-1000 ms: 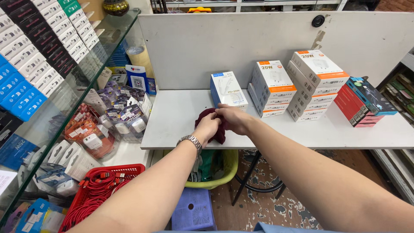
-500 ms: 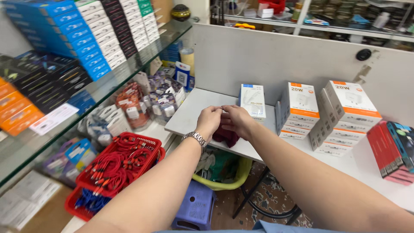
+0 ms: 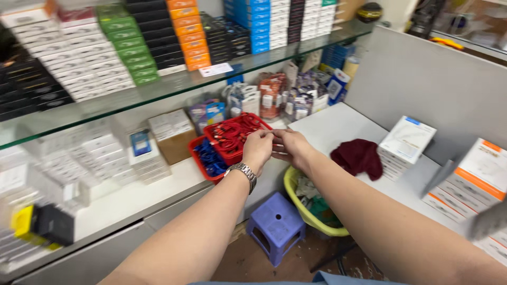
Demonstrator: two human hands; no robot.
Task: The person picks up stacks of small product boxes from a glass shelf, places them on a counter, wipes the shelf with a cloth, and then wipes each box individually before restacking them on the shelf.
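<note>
My left hand (image 3: 259, 149), with a metal watch (image 3: 244, 173) on the wrist, and my right hand (image 3: 293, 148) meet fingertip to fingertip in mid-air. Their fingers are curled, and the blur hides whether anything small sits between them. Just behind them stands a red basket (image 3: 210, 138) full of red cables. A dark red cloth (image 3: 359, 157) lies crumpled on the white table (image 3: 338, 124) to the right of my right hand, and neither hand touches it.
A second red basket (image 3: 199, 158) holds blue cables. A glass shelf (image 3: 158, 91) above carries rows of coloured boxes. White boxes (image 3: 406, 145) and orange-and-white boxes (image 3: 478, 174) stand on the table. Below sit a yellow basin (image 3: 296, 196) and a purple stool (image 3: 277, 224).
The view has swung left. Both hands have let go of the dark red cloth, which now lies on the table, and have moved left toward the red basket.
</note>
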